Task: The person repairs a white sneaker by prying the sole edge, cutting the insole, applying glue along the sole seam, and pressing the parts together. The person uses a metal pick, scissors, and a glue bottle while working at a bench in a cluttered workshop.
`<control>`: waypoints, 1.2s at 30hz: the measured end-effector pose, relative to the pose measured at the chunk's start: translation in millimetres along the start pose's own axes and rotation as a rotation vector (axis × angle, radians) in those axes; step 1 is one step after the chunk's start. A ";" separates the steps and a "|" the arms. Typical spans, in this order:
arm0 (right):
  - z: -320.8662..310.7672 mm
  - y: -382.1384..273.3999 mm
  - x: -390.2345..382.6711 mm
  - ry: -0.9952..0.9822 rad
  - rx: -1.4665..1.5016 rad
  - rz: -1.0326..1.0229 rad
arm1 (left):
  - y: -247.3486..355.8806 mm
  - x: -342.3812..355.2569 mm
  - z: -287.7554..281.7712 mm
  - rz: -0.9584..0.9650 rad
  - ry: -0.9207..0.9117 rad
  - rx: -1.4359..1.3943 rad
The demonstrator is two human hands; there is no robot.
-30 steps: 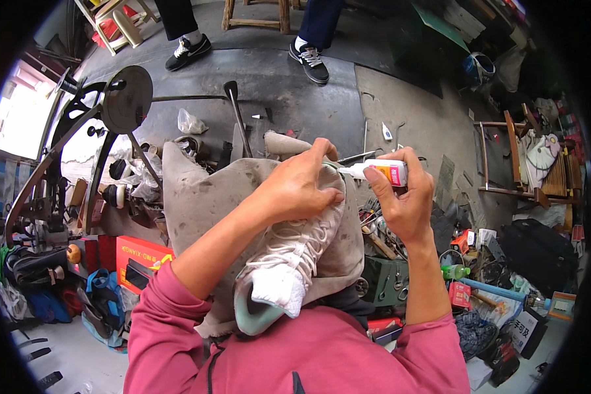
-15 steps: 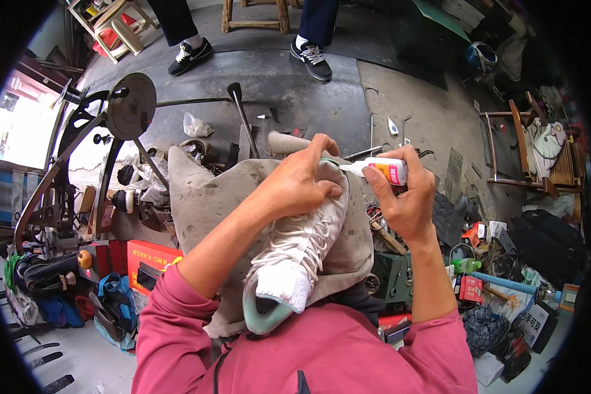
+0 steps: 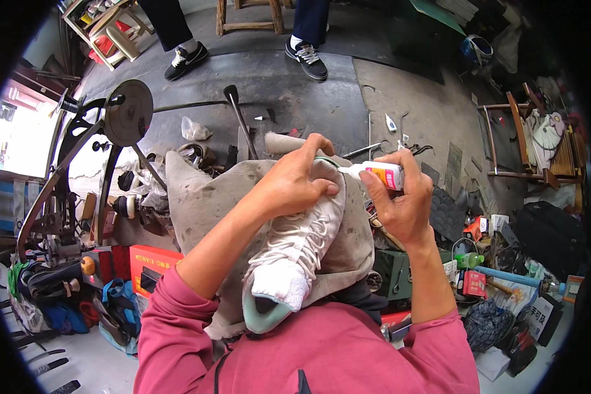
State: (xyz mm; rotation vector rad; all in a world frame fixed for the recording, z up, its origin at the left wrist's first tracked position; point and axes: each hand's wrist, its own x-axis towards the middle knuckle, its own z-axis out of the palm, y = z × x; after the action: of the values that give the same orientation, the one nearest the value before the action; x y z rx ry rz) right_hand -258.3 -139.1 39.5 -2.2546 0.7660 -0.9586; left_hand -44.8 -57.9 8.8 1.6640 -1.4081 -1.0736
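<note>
A white lace-up sneaker with a pale green lining lies on the grey stained cloth over my lap, its toe pointing away from me. My left hand is closed round the toe end, thumb on top and fingers over the far edge. In my right hand is a small white glue bottle with a pink and orange label. The bottle lies nearly level, its narrow nozzle aimed left at the edge of the toe. Whether the tip touches the shoe, I cannot tell.
A black hand-cranked machine with a round wheel stands at the left. Across from me are a person's black shoes and a wooden stool. A red box lies left; a green metal box and a wooden chair stand right.
The bottle has shifted slightly left and down, staying at the shoe's toe. My left hand keeps its hold on the sneaker. The whole view has shifted a little.
</note>
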 end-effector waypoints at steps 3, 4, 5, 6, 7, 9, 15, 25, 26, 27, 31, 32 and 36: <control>0.1 0.4 -3.8 0.012 0.011 0.033 | -1.0 0.1 0.4 -0.003 -0.003 -0.002; 0.3 0.9 -5.0 0.020 0.021 0.036 | -1.2 0.1 0.3 -0.005 -0.007 -0.003; 0.7 1.4 -6.1 0.028 0.031 0.039 | -1.3 0.0 0.2 0.001 -0.008 -0.009; 1.3 2.1 -7.2 0.036 0.041 0.044 | -1.5 -0.1 -0.1 0.008 -0.008 -0.014; 2.0 2.8 -8.5 0.042 0.055 0.059 | -1.6 -0.2 -0.4 0.008 -0.012 -0.020; 2.9 4.2 -11.6 0.057 0.084 0.090 | -2.0 -0.8 -0.8 0.027 -0.004 -0.028; 5.8 7.8 -20.1 0.128 0.194 0.174 | -3.8 -1.6 -2.8 0.035 -0.024 -0.063; 10.5 15.6 -22.4 0.126 0.199 0.113 | -3.2 -1.6 -4.5 0.044 -0.027 -0.030; 10.2 16.2 -23.5 0.128 0.201 0.122 | -3.1 -1.8 -4.7 0.046 -0.025 -0.021; 9.9 16.9 -24.7 0.130 0.204 0.131 | -3.2 -1.8 -5.0 0.048 -0.024 -0.013; 9.7 21.0 -32.4 0.158 0.326 0.267 | -6.5 -2.2 -5.6 0.054 -0.033 -0.038; 10.4 22.5 -34.5 0.169 0.349 0.282 | -8.1 -2.0 -5.3 0.069 -0.032 -0.045; 17.9 28.9 -41.4 0.217 0.565 0.376 | -18.3 -0.8 -5.9 0.144 -0.019 -0.085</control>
State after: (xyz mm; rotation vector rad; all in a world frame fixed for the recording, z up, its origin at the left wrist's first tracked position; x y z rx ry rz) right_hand -276.7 -125.3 -8.9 -1.4782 0.8440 -1.0780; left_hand -32.1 -54.0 -5.1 1.4726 -1.4502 -1.0548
